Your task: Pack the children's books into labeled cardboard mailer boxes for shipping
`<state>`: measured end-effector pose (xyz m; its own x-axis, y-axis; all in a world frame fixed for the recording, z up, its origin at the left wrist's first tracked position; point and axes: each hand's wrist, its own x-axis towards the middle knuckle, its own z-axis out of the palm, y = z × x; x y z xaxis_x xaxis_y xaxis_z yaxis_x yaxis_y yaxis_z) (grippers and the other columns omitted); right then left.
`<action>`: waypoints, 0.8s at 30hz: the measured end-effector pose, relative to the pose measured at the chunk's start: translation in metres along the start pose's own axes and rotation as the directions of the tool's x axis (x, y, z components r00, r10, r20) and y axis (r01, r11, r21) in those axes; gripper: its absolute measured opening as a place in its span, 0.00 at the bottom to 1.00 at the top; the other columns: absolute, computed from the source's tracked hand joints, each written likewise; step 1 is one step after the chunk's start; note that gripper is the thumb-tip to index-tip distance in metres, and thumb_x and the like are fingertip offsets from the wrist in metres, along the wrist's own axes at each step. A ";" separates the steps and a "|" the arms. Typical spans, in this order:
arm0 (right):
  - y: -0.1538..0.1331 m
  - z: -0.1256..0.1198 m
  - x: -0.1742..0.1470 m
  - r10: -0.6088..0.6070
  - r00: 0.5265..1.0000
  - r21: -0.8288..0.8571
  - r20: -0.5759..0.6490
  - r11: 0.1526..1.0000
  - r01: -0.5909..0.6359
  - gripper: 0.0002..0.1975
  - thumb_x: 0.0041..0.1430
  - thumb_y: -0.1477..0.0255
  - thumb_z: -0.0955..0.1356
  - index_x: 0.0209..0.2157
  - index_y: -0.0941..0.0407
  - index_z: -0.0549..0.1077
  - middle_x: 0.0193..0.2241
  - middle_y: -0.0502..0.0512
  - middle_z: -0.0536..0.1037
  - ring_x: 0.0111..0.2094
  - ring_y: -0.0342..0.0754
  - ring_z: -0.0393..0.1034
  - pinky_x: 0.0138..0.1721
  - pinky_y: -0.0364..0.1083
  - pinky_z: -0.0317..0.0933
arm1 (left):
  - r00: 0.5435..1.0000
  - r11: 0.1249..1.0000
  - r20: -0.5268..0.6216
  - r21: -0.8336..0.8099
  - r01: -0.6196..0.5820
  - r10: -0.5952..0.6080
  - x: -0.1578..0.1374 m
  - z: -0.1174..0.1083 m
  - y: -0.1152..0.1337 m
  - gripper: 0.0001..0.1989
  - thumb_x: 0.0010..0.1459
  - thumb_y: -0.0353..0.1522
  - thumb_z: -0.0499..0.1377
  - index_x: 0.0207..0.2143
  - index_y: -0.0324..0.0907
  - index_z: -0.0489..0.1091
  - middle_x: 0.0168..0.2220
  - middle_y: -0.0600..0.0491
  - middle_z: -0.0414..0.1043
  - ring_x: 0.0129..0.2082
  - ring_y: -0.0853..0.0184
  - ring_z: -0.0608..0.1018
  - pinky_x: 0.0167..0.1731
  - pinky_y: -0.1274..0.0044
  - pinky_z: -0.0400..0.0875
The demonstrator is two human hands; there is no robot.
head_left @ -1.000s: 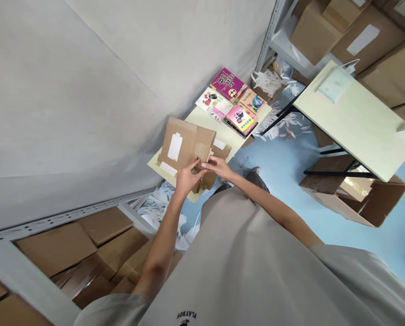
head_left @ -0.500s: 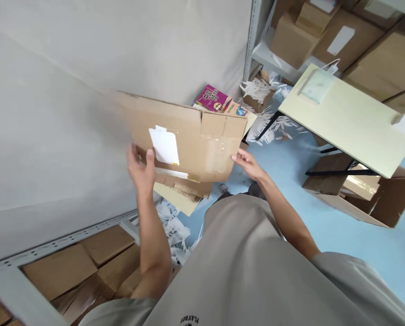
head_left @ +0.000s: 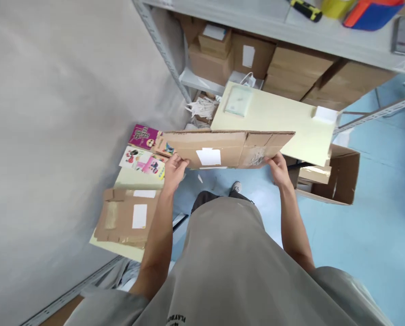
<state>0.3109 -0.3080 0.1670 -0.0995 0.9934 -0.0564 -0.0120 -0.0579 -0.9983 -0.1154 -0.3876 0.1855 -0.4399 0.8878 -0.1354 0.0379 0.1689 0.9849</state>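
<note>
Between my two hands I hold a flattened cardboard box (head_left: 227,151) up off the floor, tilted, with a white label and clear tape on its near face. My left hand (head_left: 175,171) grips its lower left corner, thumb on the near side. At the lower right edge, my right hand (head_left: 277,170) pinches the board; some of its fingers are hidden behind. Left of me, a second flattened cardboard box (head_left: 124,217) lies on a pale yellow table (head_left: 139,180). Beyond it on that table are a purple book (head_left: 141,137) and a white illustrated book (head_left: 143,162).
A second pale table (head_left: 283,122) with a translucent pale green box (head_left: 238,101) stands ahead right. Under its edge sits an open cardboard carton (head_left: 346,176). A metal shelf (head_left: 243,16) holds tools above and boxes below. A grey wall (head_left: 53,113) runs along the left.
My view and body have turned to the right. The held cardboard has moved with both hands away from the left table and now hangs in front of the right table.
</note>
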 end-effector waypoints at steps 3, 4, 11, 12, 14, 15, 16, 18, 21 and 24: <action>0.006 -0.057 0.017 -0.006 0.992 -0.024 -0.125 1.000 0.003 0.28 0.61 0.49 0.81 0.58 0.45 0.83 0.55 0.56 0.90 0.59 0.62 0.84 0.72 0.65 0.74 | 0.997 0.999 0.076 -0.025 -0.029 0.030 0.027 0.074 0.007 0.14 0.49 0.36 0.68 0.40 0.45 0.77 0.41 0.50 0.89 0.47 0.59 0.90 0.49 0.73 0.84; 0.009 -0.072 0.022 -0.001 0.987 -0.031 -0.164 1.000 -0.004 0.27 0.60 0.49 0.81 0.57 0.45 0.83 0.54 0.56 0.90 0.59 0.62 0.83 0.72 0.65 0.74 | 0.994 0.999 0.106 -0.016 -0.036 0.038 0.035 0.093 0.009 0.14 0.50 0.36 0.68 0.41 0.45 0.77 0.42 0.49 0.89 0.48 0.58 0.90 0.50 0.72 0.84; 0.033 -0.129 0.053 0.064 0.930 -0.024 -0.363 0.997 -0.078 0.21 0.57 0.51 0.81 0.45 0.46 0.79 0.48 0.56 0.89 0.58 0.62 0.83 0.68 0.63 0.75 | 0.959 0.990 0.282 0.133 -0.038 -0.001 0.098 0.192 0.000 0.09 0.56 0.33 0.67 0.40 0.45 0.74 0.44 0.47 0.89 0.52 0.54 0.90 0.54 0.68 0.87; 0.036 -0.133 0.058 0.075 0.921 -0.029 -0.384 0.995 -0.093 0.21 0.57 0.51 0.81 0.44 0.46 0.78 0.47 0.56 0.89 0.58 0.62 0.83 0.68 0.63 0.75 | 0.957 0.987 0.289 0.160 -0.037 -0.011 0.108 0.203 -0.003 0.08 0.57 0.33 0.67 0.39 0.46 0.74 0.43 0.47 0.89 0.52 0.54 0.91 0.54 0.67 0.88; 0.040 -0.140 0.068 0.101 0.901 -0.048 -0.422 0.990 -0.133 0.22 0.55 0.50 0.81 0.42 0.47 0.76 0.46 0.57 0.88 0.57 0.62 0.83 0.67 0.64 0.76 | 0.953 0.978 0.303 0.202 -0.052 -0.012 0.129 0.226 -0.008 0.07 0.59 0.32 0.67 0.40 0.47 0.73 0.45 0.46 0.89 0.52 0.54 0.91 0.56 0.66 0.88; 0.042 -0.143 0.073 0.117 0.888 -0.055 -0.446 0.986 -0.158 0.22 0.55 0.50 0.81 0.41 0.47 0.75 0.45 0.57 0.88 0.57 0.62 0.83 0.66 0.64 0.76 | 0.948 0.974 0.319 0.216 -0.065 -0.008 0.139 0.237 -0.010 0.07 0.61 0.31 0.67 0.41 0.47 0.73 0.46 0.45 0.89 0.53 0.53 0.91 0.58 0.64 0.89; 0.043 -0.145 0.078 0.135 0.870 -0.057 -0.475 0.981 -0.183 0.22 0.54 0.50 0.81 0.41 0.47 0.75 0.45 0.57 0.88 0.56 0.62 0.83 0.66 0.65 0.76 | 0.939 0.971 0.343 0.224 -0.079 -0.003 0.149 0.247 -0.011 0.07 0.62 0.31 0.66 0.42 0.47 0.74 0.48 0.44 0.89 0.55 0.52 0.91 0.59 0.63 0.89; 0.043 -0.150 0.088 0.168 0.826 -0.048 -0.538 0.972 -0.230 0.22 0.52 0.50 0.81 0.40 0.47 0.75 0.44 0.58 0.88 0.55 0.63 0.82 0.65 0.66 0.76 | 0.913 0.969 0.408 0.224 -0.102 0.002 0.170 0.266 -0.012 0.07 0.65 0.30 0.65 0.45 0.46 0.74 0.52 0.42 0.89 0.58 0.51 0.91 0.63 0.60 0.88; 0.039 -0.153 0.102 0.190 0.779 -0.040 -0.598 0.963 -0.265 0.22 0.52 0.51 0.79 0.42 0.48 0.77 0.47 0.59 0.88 0.58 0.64 0.81 0.69 0.69 0.73 | 0.859 0.975 0.512 0.186 -0.124 0.011 0.201 0.291 -0.010 0.11 0.66 0.29 0.62 0.51 0.45 0.76 0.57 0.40 0.89 0.64 0.50 0.89 0.69 0.57 0.85; 0.033 -0.149 0.117 0.168 0.772 -0.057 -0.612 0.965 -0.255 0.21 0.58 0.50 0.78 0.44 0.48 0.79 0.51 0.60 0.88 0.62 0.64 0.79 0.72 0.69 0.70 | 0.786 0.980 0.618 0.135 -0.144 0.030 0.230 0.312 -0.009 0.17 0.66 0.29 0.60 0.56 0.44 0.78 0.60 0.40 0.88 0.68 0.50 0.87 0.73 0.57 0.81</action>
<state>0.4474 -0.1792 0.1247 0.5305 0.8181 -0.2219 0.0705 -0.3035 -0.9502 0.0630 -0.0517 0.1114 0.2095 0.9672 -0.1434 0.2220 0.0958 0.9703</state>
